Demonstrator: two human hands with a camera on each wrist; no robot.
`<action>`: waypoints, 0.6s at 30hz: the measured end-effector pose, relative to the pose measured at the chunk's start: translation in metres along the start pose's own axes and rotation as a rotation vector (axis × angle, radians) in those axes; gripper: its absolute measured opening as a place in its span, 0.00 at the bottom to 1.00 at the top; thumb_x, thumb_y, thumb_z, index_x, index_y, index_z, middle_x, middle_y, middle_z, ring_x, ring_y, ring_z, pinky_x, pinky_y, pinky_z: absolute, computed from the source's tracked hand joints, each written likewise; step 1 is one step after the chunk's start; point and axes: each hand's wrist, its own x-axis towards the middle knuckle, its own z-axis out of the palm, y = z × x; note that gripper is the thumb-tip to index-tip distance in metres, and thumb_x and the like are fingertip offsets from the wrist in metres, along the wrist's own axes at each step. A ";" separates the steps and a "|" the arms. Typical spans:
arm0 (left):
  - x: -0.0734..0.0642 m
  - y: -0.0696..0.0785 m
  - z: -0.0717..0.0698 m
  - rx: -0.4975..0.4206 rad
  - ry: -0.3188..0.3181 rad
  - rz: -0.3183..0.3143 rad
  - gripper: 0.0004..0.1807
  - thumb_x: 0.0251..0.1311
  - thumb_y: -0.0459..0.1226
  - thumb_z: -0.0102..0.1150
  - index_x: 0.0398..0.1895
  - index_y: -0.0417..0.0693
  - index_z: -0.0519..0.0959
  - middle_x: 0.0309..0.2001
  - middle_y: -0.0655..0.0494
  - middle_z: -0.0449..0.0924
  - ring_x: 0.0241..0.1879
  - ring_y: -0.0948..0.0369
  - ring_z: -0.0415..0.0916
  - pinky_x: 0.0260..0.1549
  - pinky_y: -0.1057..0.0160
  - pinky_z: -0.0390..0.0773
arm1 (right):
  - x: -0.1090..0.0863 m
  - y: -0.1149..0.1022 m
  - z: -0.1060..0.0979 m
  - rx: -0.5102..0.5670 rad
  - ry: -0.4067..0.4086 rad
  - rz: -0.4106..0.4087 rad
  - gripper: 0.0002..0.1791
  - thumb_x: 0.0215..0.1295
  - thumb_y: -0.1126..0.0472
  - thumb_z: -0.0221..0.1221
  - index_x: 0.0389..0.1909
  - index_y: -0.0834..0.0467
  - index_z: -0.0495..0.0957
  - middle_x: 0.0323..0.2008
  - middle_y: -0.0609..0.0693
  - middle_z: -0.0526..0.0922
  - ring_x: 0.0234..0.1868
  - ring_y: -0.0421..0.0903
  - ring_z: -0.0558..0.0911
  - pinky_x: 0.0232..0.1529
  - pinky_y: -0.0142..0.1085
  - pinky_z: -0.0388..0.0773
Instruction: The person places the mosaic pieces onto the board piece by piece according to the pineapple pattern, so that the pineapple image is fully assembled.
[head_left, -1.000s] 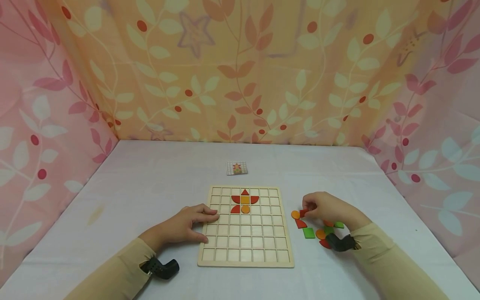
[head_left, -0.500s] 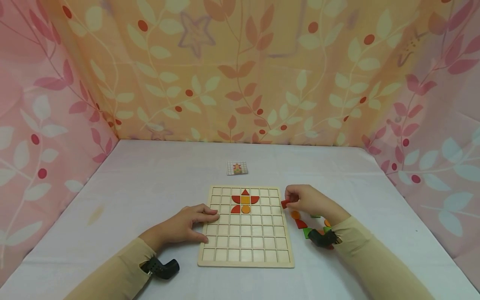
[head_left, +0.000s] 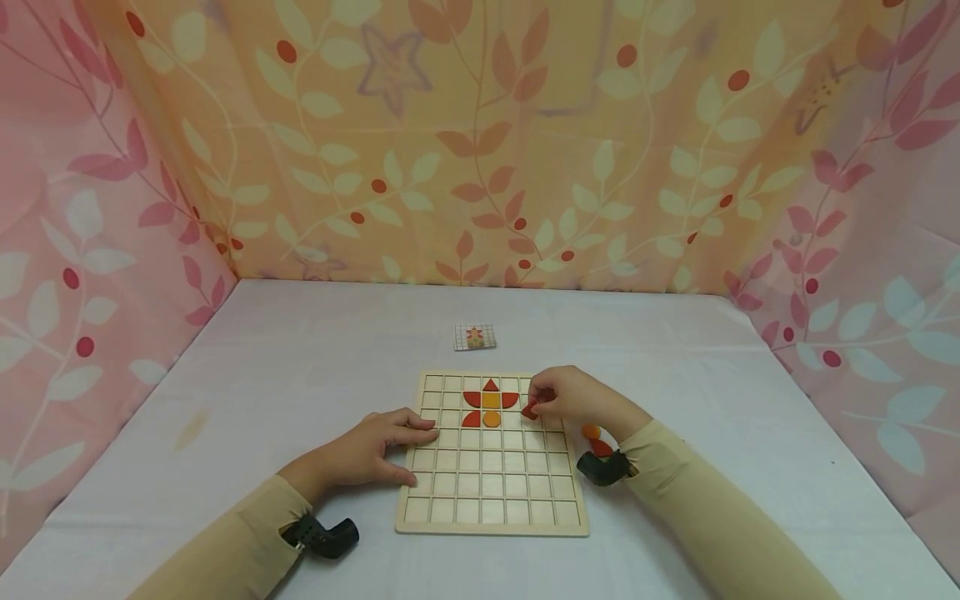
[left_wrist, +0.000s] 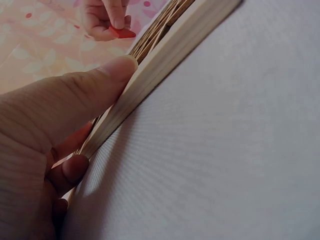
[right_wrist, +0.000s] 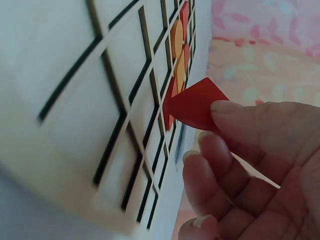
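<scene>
My right hand (head_left: pixel 581 400) pinches a red quarter-circle tile (right_wrist: pixel 197 102) between thumb and fingers, above the right part of the wooden grid board (head_left: pixel 491 485). In the right wrist view the tile is tilted and apart from the board's cells. On the board lie a red triangle (head_left: pixel 491 385), an orange square (head_left: pixel 491 400), an orange disc (head_left: pixel 491 419) and several red curved tiles (head_left: pixel 471 419). My left hand (head_left: pixel 367 450) rests at the board's left edge, its index and middle fingers extended onto it. Its thumb (left_wrist: pixel 107 75) touches the edge.
Behind the board lies a small pattern card (head_left: pixel 474 337). Right of the board are an orange disc (head_left: pixel 592 432) and a red curved tile (head_left: pixel 602 447), partly behind my right wrist camera (head_left: pixel 602 468). Patterned curtains (head_left: pixel 480 142) enclose the white table (head_left: pixel 300 333).
My right hand has lifted the red quarter-circle tile from the loose tiles and carried it left over the board. The left hand stays in place.
</scene>
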 end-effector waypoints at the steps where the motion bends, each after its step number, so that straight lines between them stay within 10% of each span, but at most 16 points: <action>1: 0.000 0.000 0.000 -0.001 0.000 0.000 0.38 0.43 0.57 0.64 0.60 0.55 0.71 0.58 0.65 0.66 0.61 0.61 0.59 0.50 0.51 0.57 | 0.002 -0.002 0.001 -0.010 -0.004 -0.003 0.06 0.55 0.65 0.62 0.24 0.52 0.77 0.25 0.42 0.75 0.30 0.42 0.71 0.33 0.35 0.68; 18: 0.000 -0.001 0.001 0.010 0.006 -0.004 0.38 0.43 0.58 0.64 0.60 0.56 0.71 0.58 0.66 0.66 0.61 0.61 0.60 0.50 0.52 0.58 | 0.024 -0.015 0.016 0.021 -0.053 0.044 0.03 0.53 0.65 0.64 0.25 0.53 0.82 0.23 0.40 0.79 0.29 0.39 0.74 0.34 0.33 0.71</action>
